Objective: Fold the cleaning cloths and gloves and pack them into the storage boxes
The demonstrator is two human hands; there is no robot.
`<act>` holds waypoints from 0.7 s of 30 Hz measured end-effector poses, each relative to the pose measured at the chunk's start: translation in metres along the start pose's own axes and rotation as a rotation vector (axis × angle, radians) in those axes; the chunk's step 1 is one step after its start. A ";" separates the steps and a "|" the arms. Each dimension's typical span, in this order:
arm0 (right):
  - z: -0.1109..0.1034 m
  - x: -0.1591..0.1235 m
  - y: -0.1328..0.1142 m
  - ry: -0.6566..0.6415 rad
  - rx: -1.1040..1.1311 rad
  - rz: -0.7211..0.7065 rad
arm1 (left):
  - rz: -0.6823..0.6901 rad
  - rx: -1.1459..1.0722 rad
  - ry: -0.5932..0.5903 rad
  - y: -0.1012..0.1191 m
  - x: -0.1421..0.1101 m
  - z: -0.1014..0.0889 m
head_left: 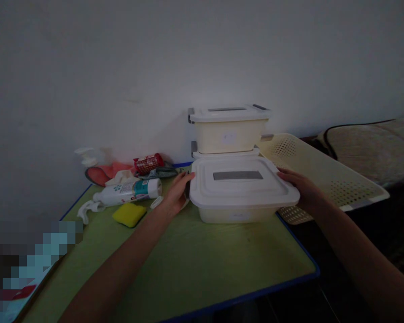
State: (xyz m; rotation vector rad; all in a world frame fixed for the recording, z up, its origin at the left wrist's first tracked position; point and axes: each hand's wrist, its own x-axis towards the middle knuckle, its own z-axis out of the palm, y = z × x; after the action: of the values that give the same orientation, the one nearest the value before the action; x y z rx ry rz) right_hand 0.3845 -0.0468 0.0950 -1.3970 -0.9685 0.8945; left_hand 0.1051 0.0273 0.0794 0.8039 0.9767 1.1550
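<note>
Between my two hands is a lidded storage box (239,214), cream with a white lid and a grey strip on top. My left hand (179,194) grips its left end, by the side clip. The right end is held by my right hand (299,185), thumb at the lid's rim and the other fingers out of sight. Behind it stand two similar boxes, one on the other; the upper box (230,134) has grey clips, and the lower is mostly hidden. I cannot tell whether the held box touches the table.
On the green table (202,273) with a blue edge, a yellow sponge (129,215) and a white spray bottle (128,192) lie at left. Behind them are a red package (148,163), cloths and a pump bottle (86,156). A cream basket (318,170) stands at right.
</note>
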 end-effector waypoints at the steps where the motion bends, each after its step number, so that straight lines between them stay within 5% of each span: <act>1: 0.000 0.001 0.000 -0.009 0.036 0.062 | 0.001 0.004 0.008 -0.001 0.001 0.001; 10: -0.008 0.012 0.006 -0.023 -0.028 -0.076 | 0.066 0.129 0.054 0.003 -0.001 0.004; 21: -0.008 0.018 0.005 0.076 -0.051 -0.071 | 0.151 0.357 0.052 0.013 -0.002 0.011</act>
State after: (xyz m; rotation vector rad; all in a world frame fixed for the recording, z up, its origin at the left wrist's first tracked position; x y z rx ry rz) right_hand 0.3987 -0.0335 0.0911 -1.4204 -0.9835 0.7635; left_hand 0.1101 0.0278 0.0955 1.1534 1.2006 1.1497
